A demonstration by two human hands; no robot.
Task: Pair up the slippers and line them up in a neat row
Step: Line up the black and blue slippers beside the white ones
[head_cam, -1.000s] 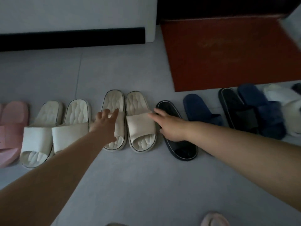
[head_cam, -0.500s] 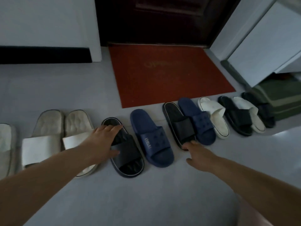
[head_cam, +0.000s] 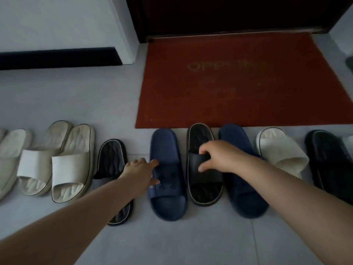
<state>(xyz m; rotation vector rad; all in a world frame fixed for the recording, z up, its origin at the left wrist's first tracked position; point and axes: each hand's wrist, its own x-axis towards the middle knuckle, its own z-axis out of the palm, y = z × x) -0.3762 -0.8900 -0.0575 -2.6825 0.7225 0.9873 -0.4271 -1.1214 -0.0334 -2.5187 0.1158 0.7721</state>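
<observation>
Fingers (head_cam: 207, 147) of right hand (head_cam: 219, 157) pinch black slipper (head_cam: 199, 138) strap, left hand (head_cam: 141, 171) flat on navy slipper (head_cam: 165, 146); mid-pairing, next likely swaps black toward its 9 o'clock mate (head_cam: 111, 161).

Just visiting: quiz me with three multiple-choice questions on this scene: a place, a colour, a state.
1. Where is the black slipper under the right hand? A on a shelf; B between two navy slippers; C inside a box.
2. What colour is the doormat? A red; B green; C yellow.
3. What is the right hand doing? A waving in the air; B holding a broom; C gripping the black slipper's strap.
Answers: B, navy slippers flank it; A, it is plainly red; C, its fingers curl over the strap.
</observation>
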